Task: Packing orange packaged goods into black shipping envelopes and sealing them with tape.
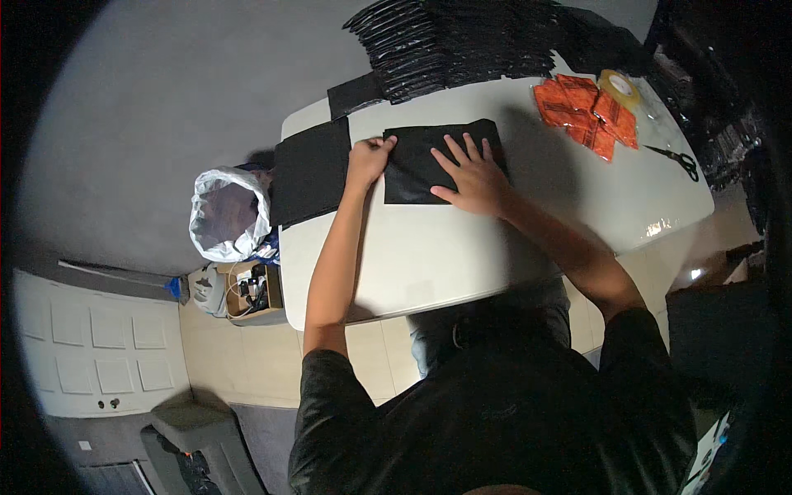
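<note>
A flat, black rectangular piece, perhaps a bag or a folded cloth, lies on the white table in front of me. My left hand is closed, with thumb and finger pinching its upper left edge. Across its right half, my right hand lies palm down with the fingers spread. Just left of my left hand is a stack of similar black pieces, which reaches over the table's left edge. Another black piece sits behind that stack.
A long row of black packets lines the far edge. At the far right are orange packets, a tape roll and black-handled scissors. Left of the table stand a white-lined bin and a cardboard box holding cables.
</note>
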Motion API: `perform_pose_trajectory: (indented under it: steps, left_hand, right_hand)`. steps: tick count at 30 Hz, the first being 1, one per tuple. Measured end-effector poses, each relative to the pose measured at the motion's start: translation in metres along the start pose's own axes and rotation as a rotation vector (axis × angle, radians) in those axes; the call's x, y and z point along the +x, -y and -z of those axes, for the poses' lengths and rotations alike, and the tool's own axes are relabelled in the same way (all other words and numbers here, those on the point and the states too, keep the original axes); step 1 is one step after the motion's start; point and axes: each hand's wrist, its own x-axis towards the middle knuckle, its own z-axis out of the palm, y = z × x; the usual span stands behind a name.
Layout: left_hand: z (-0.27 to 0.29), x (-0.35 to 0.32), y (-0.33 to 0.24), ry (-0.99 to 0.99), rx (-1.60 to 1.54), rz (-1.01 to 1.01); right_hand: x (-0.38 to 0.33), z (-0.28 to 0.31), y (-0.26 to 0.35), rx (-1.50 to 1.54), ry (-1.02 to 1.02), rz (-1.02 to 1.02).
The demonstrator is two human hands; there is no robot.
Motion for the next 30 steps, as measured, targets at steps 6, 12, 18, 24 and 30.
perform_pose_trajectory:
  steps: [6, 12, 18, 24, 30]
  left_hand:
    - [-0.018, 0.015, 0.003, -0.094, 0.091, -0.066]
    - [0.008, 0.009, -0.009, -0.165, -0.037, -0.174]
    - [0.031, 0.001, -0.103, -0.157, -0.18, -0.429]
    - [0.123, -0.041, -0.145, -0.304, -0.019, -0.657]
    - [0.143, -0.057, -0.183, -0.277, -0.168, -0.602]
  right_hand:
    - [0.002, -0.002, -0.002, 0.035, 0.049, -0.024]
    - [0.04, 0.009, -0.033, 0.468, -0.12, -0.182]
    - [0.081, 0.001, -0.117, 0.825, -0.403, -0.507]
    - [0.14, 0.0, -0.053, 1.7, 0.393, 0.039]
    - [0.153, -0.09, -0.116, 1.87, 0.5, 0.48]
